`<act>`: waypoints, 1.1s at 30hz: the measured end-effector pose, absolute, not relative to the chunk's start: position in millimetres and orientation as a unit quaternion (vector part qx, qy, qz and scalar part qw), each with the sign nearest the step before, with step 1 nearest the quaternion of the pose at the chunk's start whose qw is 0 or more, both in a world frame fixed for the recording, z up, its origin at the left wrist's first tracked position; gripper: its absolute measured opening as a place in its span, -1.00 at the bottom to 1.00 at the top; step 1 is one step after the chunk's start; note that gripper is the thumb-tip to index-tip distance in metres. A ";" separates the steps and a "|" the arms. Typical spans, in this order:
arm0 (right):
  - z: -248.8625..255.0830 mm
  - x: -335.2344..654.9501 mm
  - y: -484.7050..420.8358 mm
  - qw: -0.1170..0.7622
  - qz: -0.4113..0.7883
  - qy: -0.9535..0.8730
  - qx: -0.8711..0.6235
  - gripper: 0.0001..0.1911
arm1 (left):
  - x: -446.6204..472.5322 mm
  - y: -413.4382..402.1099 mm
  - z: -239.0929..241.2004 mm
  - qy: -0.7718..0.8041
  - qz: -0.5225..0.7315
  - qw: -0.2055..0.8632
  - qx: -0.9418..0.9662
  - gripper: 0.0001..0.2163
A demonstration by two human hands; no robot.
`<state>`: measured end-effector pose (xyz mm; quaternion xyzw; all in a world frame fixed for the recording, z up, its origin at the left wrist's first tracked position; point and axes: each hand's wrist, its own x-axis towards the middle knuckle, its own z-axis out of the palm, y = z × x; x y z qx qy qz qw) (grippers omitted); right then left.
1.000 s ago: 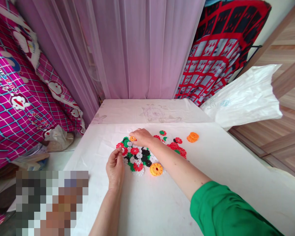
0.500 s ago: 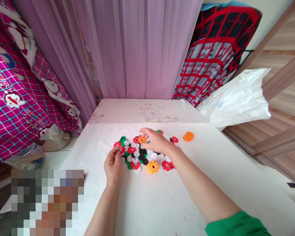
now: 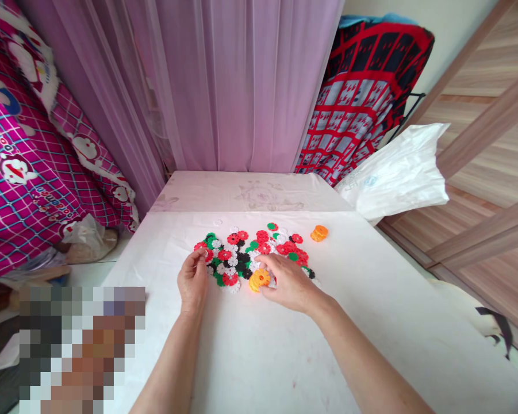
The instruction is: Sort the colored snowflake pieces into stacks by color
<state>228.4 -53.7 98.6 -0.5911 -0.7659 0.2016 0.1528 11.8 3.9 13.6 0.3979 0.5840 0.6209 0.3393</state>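
A loose pile of notched, flower-shaped plastic discs [image 3: 233,260] in red, white, black and green lies on the table. My right hand [image 3: 291,286] pinches an orange disc [image 3: 262,277] at the pile's near edge. Just under it is a yellow-orange stack of discs [image 3: 254,286], partly covered; whether the two touch I cannot tell. At the pile's left edge, my left hand [image 3: 194,282] has its fingertips pressed together beside a red disc [image 3: 200,246]. What those fingers hold, if anything, is hidden.
Another small stack of orange discs [image 3: 319,233] stands apart at the right. The table [image 3: 241,356] has a pale cloth, with a mauve curtain [image 3: 237,86] behind. A white plastic bag [image 3: 396,175] hangs at its right edge. A blurred-out patch covers the lower left.
My right hand has come from the far side of the pile towards me, bringing the orange disc to the yellow-orange stack. My left hand stays at the pile's left edge. The view has shifted slightly.
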 end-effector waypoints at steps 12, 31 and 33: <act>82.3 240.7 -81.0 0.123 0.110 -0.685 -0.709 -0.76 | 12.3 -5.4 17.4 0.565 0.520 0.186 0.613 -0.78; 106.6 202.5 -76.6 -0.068 0.081 -0.709 -0.697 -0.70 | 58.5 -69.4 29.2 0.576 0.198 0.011 0.793 -0.61; 100.8 207.5 -76.9 -0.047 0.086 -0.705 -0.702 -0.72 | 58.4 -68.8 29.7 0.579 0.194 0.014 0.792 -0.61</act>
